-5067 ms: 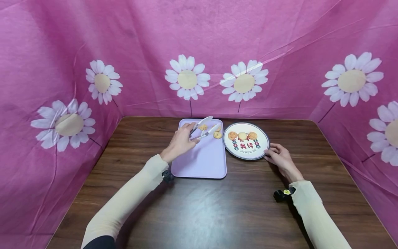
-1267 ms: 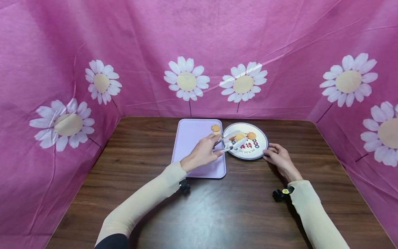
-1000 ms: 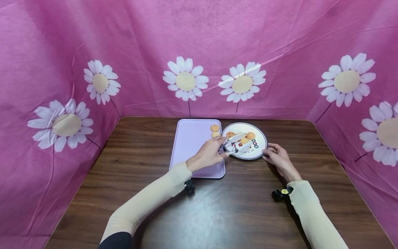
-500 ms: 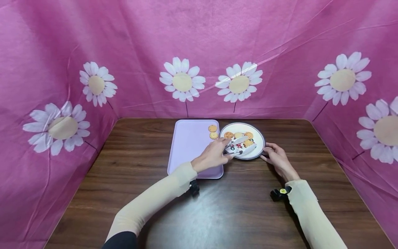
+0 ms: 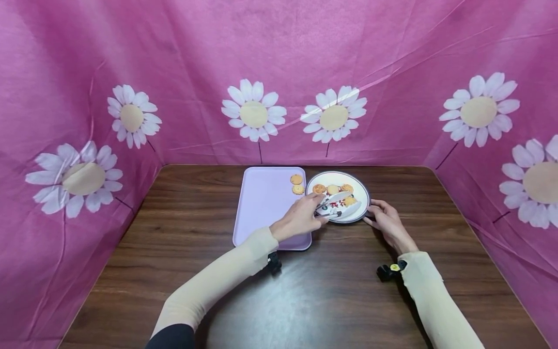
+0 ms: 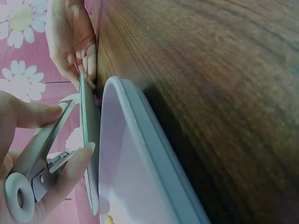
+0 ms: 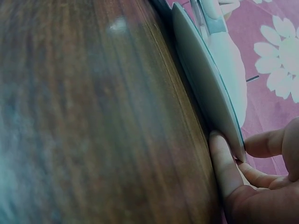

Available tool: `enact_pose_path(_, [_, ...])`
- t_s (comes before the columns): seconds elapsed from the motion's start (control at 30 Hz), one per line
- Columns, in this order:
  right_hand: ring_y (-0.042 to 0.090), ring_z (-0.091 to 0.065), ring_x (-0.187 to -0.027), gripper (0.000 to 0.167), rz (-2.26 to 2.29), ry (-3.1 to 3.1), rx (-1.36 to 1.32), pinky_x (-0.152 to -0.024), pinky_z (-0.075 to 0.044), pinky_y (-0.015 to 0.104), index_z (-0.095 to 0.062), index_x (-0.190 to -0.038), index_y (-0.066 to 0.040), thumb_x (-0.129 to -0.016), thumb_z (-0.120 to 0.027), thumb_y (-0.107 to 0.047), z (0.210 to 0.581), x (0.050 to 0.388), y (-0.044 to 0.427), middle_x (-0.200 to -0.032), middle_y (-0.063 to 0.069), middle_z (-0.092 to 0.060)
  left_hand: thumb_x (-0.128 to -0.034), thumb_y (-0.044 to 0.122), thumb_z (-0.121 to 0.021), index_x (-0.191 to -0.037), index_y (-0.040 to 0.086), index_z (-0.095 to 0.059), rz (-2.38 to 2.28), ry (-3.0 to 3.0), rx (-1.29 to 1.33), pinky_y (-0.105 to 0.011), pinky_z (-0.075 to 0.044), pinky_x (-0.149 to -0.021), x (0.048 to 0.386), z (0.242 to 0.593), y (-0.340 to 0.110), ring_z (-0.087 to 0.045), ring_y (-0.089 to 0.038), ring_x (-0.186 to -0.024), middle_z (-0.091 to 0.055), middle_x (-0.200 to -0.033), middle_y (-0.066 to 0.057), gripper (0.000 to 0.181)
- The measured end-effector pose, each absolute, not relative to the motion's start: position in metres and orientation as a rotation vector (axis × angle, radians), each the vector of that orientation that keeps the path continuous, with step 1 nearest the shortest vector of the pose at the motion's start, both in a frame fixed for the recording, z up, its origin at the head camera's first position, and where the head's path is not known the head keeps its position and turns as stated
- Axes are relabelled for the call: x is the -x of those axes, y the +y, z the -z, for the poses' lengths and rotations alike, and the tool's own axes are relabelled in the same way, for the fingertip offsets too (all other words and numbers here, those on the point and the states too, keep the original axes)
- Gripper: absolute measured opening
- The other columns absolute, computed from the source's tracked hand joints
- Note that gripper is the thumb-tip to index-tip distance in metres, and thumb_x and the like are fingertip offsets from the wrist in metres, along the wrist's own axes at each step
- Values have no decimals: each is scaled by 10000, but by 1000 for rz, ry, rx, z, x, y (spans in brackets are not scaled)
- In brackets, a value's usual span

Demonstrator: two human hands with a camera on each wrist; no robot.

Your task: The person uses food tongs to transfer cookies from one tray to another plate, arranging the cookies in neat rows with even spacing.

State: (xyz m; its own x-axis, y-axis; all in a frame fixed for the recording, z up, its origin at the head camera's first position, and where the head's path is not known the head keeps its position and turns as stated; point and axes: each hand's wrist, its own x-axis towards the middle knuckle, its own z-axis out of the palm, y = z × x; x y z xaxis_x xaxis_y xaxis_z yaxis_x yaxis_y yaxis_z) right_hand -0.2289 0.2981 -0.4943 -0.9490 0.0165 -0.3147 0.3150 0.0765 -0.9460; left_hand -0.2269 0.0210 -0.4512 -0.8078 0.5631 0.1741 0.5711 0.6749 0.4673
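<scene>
My left hand [image 5: 301, 218] grips a pair of tongs [image 5: 333, 213] with white tips, its thumb and fingers on the two arms in the left wrist view. The parted tips lie over the round white plate [image 5: 364, 191], around a pale cookie [image 5: 349, 200]. Three more cookies, one of them smooth [image 5: 333, 189], sit in a row toward the plate's far side. My right hand [image 5: 389, 225] pinches the plate's right rim, thumb above and fingers beneath in the right wrist view. Whether the tips touch the cookie, I cannot tell.
Left of the plate, close beside it, lies a lilac tray [image 5: 261, 203] with two cookies [image 5: 297, 189] at its far right corner. My left forearm crosses the tray's near right part. A pink flowered cloth [image 5: 279, 58] stands behind the wooden table [image 5: 340, 300].
The left hand has carried a cookie by tongs from the tray to the plate, and the tips have parted around it. The right hand has stayed at the plate's rim.
</scene>
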Motion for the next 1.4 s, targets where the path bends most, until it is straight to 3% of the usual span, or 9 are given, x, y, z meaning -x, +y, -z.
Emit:
enact_pose_path(0.3, [-70, -593, -949, 579, 1950, 2150, -326, -884, -571, 139, -246, -1588, 83, -1089, -441, -139, 494, 229, 298, -1078, -134, -599, -882, 238, -795, -1350, 1, -622, 818, -2861, 965, -310, -582, -869, 229, 452, 23, -661, -190, -1028, -687, -1273, -122, 552])
enact_pose_path(0.5, [-66, -604, -937, 567, 1986, 2135, -305, -870, -570, 133, -251, -1573, 101, -1087, -442, -120, 496, 228, 298, -1008, -174, -609, -873, 245, -795, -1429, 4, -585, 809, -2879, 944, -309, -578, -948, 229, 453, 23, -670, -200, -1110, -672, -1343, -123, 641])
enact_pose_path(0.83, [-66, -587, -946, 560, 1948, 2156, -331, -880, -568, 130, -271, -1578, 81, -1083, -436, -122, 495, 228, 298, -1034, -162, -599, -889, 255, -784, -1476, 1, -548, 833, -2879, 932, -323, -553, -1037, 227, 452, 20, -667, -228, -1215, -646, -1418, -126, 682])
enact_pose_path(1.13, [-71, -618, -919, 567, 2015, 2128, -271, -857, -574, 132, -249, -1556, 129, -1078, -451, -98, 494, 226, 298, -960, -193, -634, -888, 247, -798, -1501, -15, -513, 891, -2872, 885, -355, -586, -965, 227, 449, 6, -689, -257, -1114, -674, -1329, -147, 726])
enact_pose_path(1.4, [-61, -610, -944, 580, 1985, 2138, -294, -870, -571, 133, -248, -1570, 108, -1082, -456, -126, 495, 227, 299, -1035, -138, -611, -893, 245, -795, -1483, -7, -533, 918, -2810, 824, -422, -575, -995, 230, 445, -17, -671, -290, -1134, -658, -1354, -166, 693])
